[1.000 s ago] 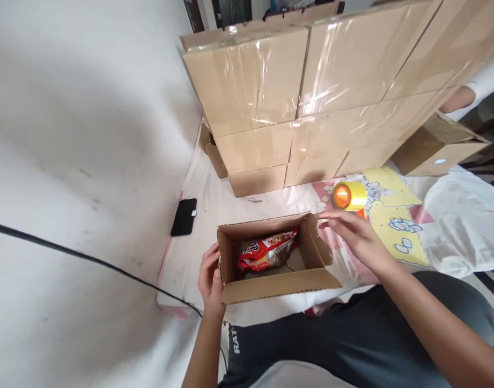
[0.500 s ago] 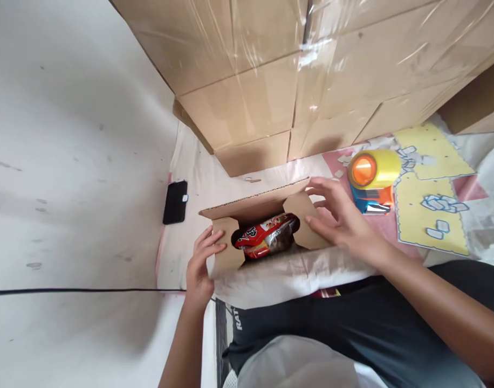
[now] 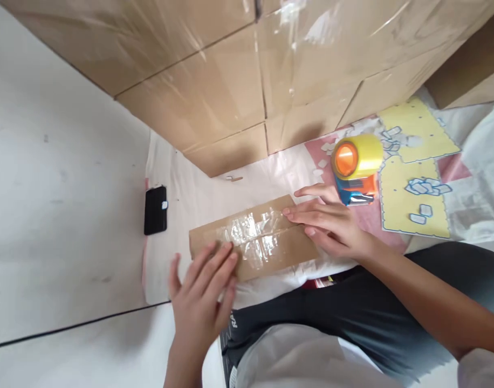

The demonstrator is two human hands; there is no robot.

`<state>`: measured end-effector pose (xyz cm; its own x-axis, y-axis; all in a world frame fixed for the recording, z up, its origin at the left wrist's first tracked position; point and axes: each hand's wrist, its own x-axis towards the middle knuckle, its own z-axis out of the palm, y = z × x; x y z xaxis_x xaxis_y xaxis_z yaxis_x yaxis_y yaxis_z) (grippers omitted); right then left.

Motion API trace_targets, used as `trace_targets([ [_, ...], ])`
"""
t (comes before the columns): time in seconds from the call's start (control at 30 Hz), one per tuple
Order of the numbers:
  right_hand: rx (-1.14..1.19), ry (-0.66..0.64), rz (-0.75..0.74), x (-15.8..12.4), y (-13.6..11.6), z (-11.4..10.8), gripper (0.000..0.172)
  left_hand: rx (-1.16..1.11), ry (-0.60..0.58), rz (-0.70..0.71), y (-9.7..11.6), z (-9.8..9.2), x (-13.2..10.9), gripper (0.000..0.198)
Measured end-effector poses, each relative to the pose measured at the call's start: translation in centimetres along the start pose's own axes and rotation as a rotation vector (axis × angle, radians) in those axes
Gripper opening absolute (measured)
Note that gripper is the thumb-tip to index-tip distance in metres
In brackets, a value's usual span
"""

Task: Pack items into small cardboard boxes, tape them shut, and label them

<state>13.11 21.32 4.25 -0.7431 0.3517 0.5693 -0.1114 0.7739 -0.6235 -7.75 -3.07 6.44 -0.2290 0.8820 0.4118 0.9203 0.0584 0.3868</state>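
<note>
A small brown cardboard box (image 3: 277,245) lies in front of me with a taped face up. Shiny clear tape (image 3: 253,231) runs over the seam in its middle. My left hand (image 3: 202,293) is open, its outstretched fingertips resting on the box's near left part. At the other end, my right hand (image 3: 331,223) is also open, with fingers laid over the top's right edge. The red snack packet seen earlier inside the box is hidden.
Large cardboard boxes (image 3: 206,97) under clear film stand behind. On the right are a yellow tape roll (image 3: 364,156) on a blue-and-orange tape dispenser (image 3: 358,194) and yellow paper sheets (image 3: 417,210). A black phone (image 3: 155,210) lies by the left wall.
The box's open side with the red packet is out of sight, and a taped face now points up. Both hands moved from the flaps onto this face. The view has shifted too.
</note>
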Motion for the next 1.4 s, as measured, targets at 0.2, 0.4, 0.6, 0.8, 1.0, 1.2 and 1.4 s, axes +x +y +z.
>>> trace_targets([
  [0.2,-0.379,0.396,0.241,-0.7,0.2,-4.8,0.034,0.124,-0.119,0.059,2.6,1.4,1.4,0.077],
  [0.4,-0.075,0.623,0.813,-2.8,7.7,-7.3,0.076,0.256,-0.061,0.118,1.3,2.8,3.3,0.072],
  [0.6,0.133,0.571,0.927,-2.9,9.6,-5.1,0.056,0.359,-0.050,0.186,-0.8,3.5,5.9,0.069],
  [0.8,0.513,0.655,0.746,-2.1,9.5,-3.4,0.053,0.364,-0.182,0.239,-1.1,2.4,7.4,0.061],
  [1.0,0.748,0.655,0.729,-1.6,6.9,-3.9,0.056,0.507,-0.162,0.242,1.6,1.6,9.4,0.046],
  [1.2,0.840,0.608,0.605,-2.2,3.2,-5.3,0.040,0.510,0.067,0.280,4.8,3.6,10.8,0.034],
  [1.4,1.047,0.514,0.435,-2.8,0.9,-5.7,0.047,-0.055,0.061,0.215,11.5,7.8,12.2,0.053],
])
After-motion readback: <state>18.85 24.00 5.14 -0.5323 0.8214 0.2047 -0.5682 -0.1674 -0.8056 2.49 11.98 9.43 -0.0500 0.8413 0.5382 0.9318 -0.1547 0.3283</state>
